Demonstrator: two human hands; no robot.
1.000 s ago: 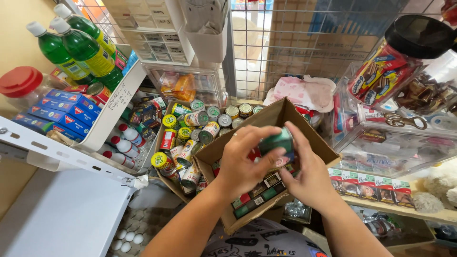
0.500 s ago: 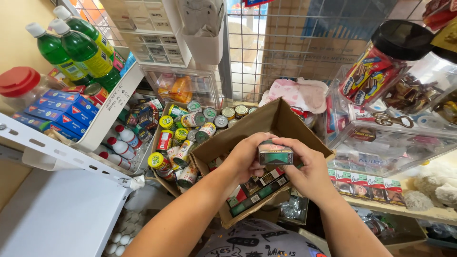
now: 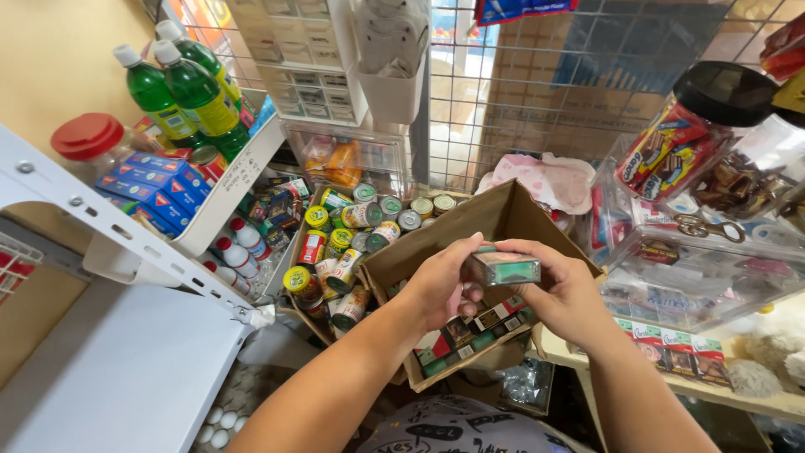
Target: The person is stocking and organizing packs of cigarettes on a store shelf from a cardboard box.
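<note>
1. The left hand and the right hand are both grasping a small green packet, fingers curled around its two ends and holding it level in the air.
2. The packet is hovering just above an open cardboard box, which is tilting toward the camera in front of the person.
3. Inside the box, below the hands, rows of similar small packets in green, red and dark colours are lying side by side.
4. To the left of the box, a heap of small tins with yellow, green and silver lids is filling a tray.
5. Further left, green bottles with white caps are standing on a white shelf, beside blue cartons and a jar with a red lid.
6. To the right, clear plastic containers are sitting near the box, with scissors lying on one and a black-lidded jar of wrapped snacks leaning above.
7. A wire grid is standing behind everything.
</note>
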